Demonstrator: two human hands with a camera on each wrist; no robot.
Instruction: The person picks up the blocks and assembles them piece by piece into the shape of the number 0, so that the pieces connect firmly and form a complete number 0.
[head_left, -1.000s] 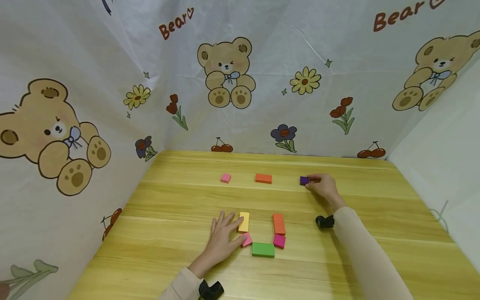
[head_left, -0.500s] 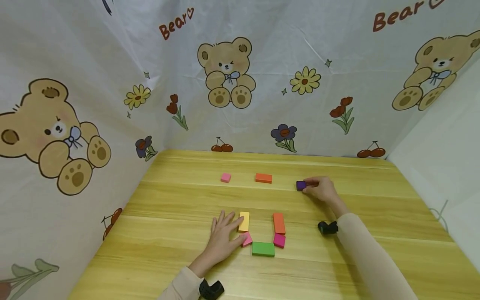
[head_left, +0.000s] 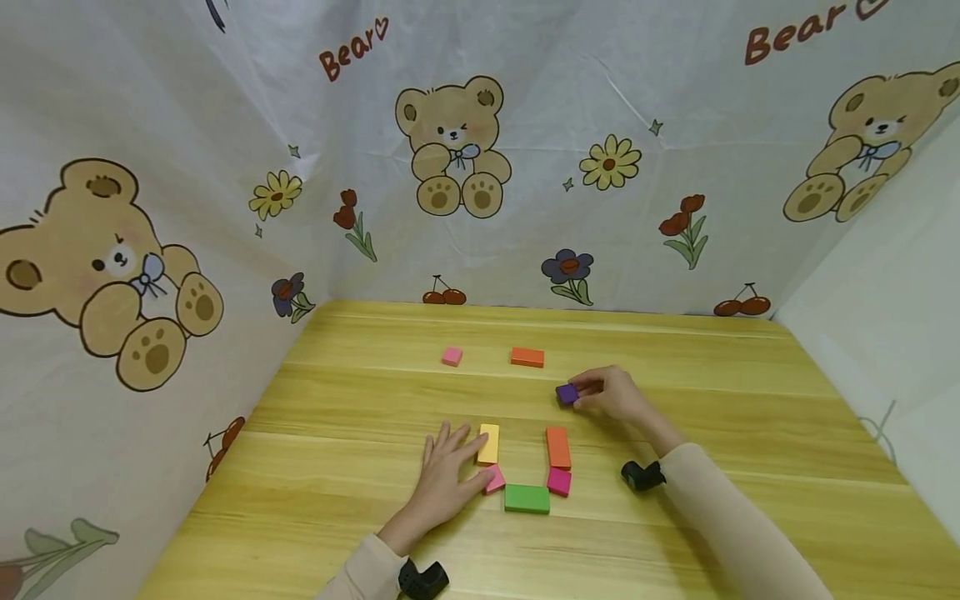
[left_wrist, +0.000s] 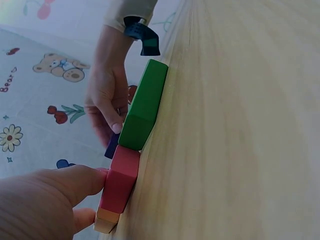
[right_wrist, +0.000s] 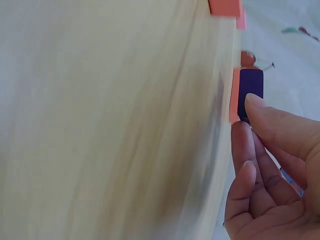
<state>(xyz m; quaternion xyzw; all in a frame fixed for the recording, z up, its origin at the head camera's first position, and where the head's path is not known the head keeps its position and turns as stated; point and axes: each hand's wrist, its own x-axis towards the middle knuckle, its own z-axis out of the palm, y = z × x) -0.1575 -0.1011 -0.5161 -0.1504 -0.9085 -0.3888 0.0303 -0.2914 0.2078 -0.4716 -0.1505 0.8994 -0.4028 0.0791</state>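
Note:
Between its thumb and fingers the right hand (head_left: 613, 395) pinches a small purple block (head_left: 567, 395), also visible in the right wrist view as a dark block (right_wrist: 251, 90). The left hand (head_left: 438, 483) lies with spread, straight fingers beside a yellow block (head_left: 488, 444) and a pink block (head_left: 495, 479); its thumb touches the pink one and its index finger the yellow one. A green block (head_left: 527, 498) lies to the right of the pink block. Beyond it, a magenta block (head_left: 558, 482) and an orange block (head_left: 557, 447) form the right side of a U shape.
Farther back on the wooden table (head_left: 360, 400) lie another pink block (head_left: 452, 357) and another orange block (head_left: 527, 357). A white cloth (head_left: 525, 208) printed with bears and flowers stands behind the table and at its left. A white wall (head_left: 885, 358) borders the right side.
The right hand has carried the purple block leftward and nearer, from the back right toward the area above the U of blocks. The left hand has stayed put.

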